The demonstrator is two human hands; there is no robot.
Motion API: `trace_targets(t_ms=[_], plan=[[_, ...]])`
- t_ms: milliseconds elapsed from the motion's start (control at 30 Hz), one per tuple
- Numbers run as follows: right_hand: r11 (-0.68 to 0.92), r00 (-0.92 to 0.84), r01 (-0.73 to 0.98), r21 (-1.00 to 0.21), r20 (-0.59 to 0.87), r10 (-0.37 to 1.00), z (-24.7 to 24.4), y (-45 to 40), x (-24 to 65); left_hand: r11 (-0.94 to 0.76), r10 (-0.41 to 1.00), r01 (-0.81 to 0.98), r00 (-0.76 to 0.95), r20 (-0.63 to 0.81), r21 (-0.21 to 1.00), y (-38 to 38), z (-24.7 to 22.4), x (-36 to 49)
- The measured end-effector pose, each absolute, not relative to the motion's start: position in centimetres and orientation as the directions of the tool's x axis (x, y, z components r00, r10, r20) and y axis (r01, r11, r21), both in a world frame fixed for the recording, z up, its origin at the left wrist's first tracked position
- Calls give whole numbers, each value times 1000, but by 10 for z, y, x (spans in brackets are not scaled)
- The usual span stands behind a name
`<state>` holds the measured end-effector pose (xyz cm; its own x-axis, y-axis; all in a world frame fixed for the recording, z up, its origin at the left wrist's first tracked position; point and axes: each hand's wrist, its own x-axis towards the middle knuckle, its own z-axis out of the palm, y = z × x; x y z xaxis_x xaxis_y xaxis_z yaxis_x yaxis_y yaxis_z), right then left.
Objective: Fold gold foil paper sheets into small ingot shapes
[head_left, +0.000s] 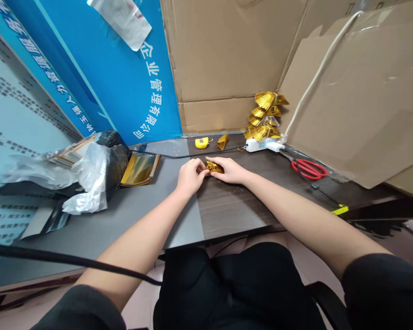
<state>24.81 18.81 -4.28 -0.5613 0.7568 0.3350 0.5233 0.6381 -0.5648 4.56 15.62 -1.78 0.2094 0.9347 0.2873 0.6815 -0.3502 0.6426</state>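
A small folded piece of gold foil paper (213,167) lies on the desk between my two hands. My left hand (191,176) is closed, with thumb and forefinger pinching the left edge of the piece. From the other side my right hand (233,170) grips it, its thumb along the near edge and its fingers along the far edge. Farther left is a stack of flat gold foil paper sheets (140,169). Pleated gold fans (264,117) stand piled up at the back right. Another folded gold piece (222,141) sits behind my hands.
Beside that folded piece is a yellow tape measure (202,143). A white power strip (256,145) with a plugged-in adapter and cables sits at the back. Red-handled scissors (309,169) lie at the right. Crumpled plastic bags (91,176) fill the left side. Cardboard (223,59) walls the back.
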Motion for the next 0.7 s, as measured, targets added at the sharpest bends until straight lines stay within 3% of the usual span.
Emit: trace_targets(t_ms=[400,533,700], plan=[[536,-483,479,-696,301,822,-27,187,242,-415,909,680,273,317,605,160,-18,43],[381,-334,424,-822,249,909,-16,193,240,-458,876,680,234,423,573,156,-11,40],[128,-201,194,-973,88,976,-9,206,227,-514,790,695,157,592,503,151,-3,36]])
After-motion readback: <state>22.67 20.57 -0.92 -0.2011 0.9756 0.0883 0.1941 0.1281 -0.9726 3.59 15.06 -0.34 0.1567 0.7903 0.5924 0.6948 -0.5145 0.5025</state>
